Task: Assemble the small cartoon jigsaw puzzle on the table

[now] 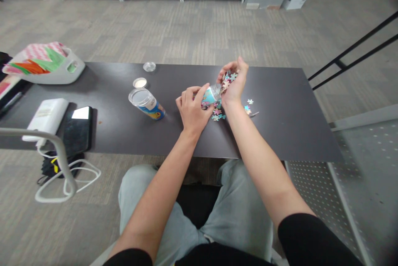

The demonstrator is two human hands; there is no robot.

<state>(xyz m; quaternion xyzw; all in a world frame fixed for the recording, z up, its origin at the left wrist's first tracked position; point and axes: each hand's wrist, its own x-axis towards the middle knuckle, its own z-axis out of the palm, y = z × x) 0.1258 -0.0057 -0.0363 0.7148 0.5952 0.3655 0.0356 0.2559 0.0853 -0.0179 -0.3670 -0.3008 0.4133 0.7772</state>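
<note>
My left hand (194, 106) is wrapped round a clear jar (212, 93) with a blue label, tilted so that its mouth points right. My right hand (236, 83) is cupped at the mouth and holds a heap of small jigsaw puzzle pieces (229, 78). More puzzle pieces (218, 112) in pink, blue and cream lie on the table under the jar. A few loose pieces (248, 109) lie to the right of my right wrist, beside a thin small object I cannot make out. A second jar (147, 104) with a blue and yellow label stands left of my left hand.
Two round lids (139, 83) (149, 67) lie behind the second jar on the dark table (289, 125). At the left are a white basket (73, 69) with colourful packets, a black phone (77, 133), a white box (48, 116) and a white cable (93, 170).
</note>
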